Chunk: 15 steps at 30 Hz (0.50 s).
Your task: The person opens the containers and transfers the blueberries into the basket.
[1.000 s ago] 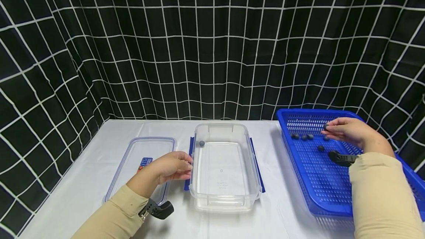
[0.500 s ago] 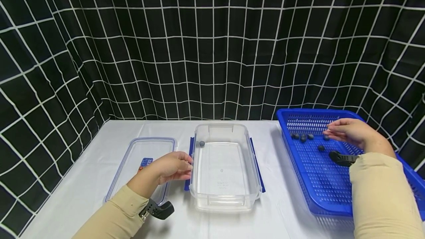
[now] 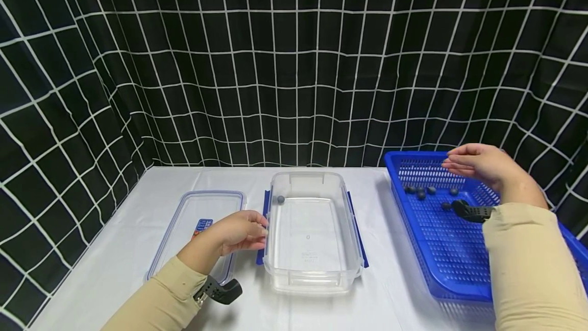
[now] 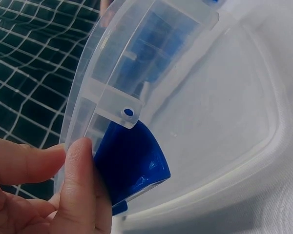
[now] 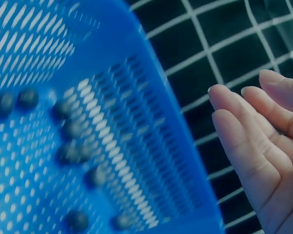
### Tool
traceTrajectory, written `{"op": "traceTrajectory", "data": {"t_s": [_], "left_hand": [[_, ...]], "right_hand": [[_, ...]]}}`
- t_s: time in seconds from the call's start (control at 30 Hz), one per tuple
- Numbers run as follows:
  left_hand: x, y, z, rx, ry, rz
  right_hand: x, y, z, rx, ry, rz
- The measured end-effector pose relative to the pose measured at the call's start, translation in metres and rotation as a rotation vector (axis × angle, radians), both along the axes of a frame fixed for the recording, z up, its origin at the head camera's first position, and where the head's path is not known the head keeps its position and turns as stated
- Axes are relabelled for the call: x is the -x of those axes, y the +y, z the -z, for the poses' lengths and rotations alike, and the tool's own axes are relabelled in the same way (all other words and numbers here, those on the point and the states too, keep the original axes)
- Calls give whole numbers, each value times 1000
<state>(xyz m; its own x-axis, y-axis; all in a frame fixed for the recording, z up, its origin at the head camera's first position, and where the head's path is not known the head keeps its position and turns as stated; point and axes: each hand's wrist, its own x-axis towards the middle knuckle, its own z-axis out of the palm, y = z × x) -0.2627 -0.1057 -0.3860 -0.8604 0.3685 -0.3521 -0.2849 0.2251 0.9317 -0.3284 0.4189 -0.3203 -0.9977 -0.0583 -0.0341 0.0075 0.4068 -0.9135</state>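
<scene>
My left hand grips the left side of a clear plastic food container. In the left wrist view, its fingers and thumb close on the rim beside a blue side latch. One small, dark, round berry like a blueberry lies at the container's back left. My right hand hovers over the back of a blue basket. The right wrist view has its fingers fairly straight, thumb apart, and no berry at the fingertips. Several more of these berries sit in the basket.
A clear lid with a blue rim lies left of the container, partly behind my left forearm. A white cloth covers the table. Behind it hangs a black curtain with a white grid.
A berry was between my right fingertips a second ago; by half a second ago it no longer showed there. The right hand has since risen slightly. My left hand keeps its hold.
</scene>
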Motion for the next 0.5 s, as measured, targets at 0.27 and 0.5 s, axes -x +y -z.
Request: {"op": "traceTrajectory", "data": {"t_s": [0.27, 0.5], "left_hand": [[0, 0, 0, 1, 0, 1], [0, 0, 0, 1, 1, -5]], "right_hand": [[8, -41, -26, -57, 81, -43], [19, -91, -36, -75, 90, -85]]}}
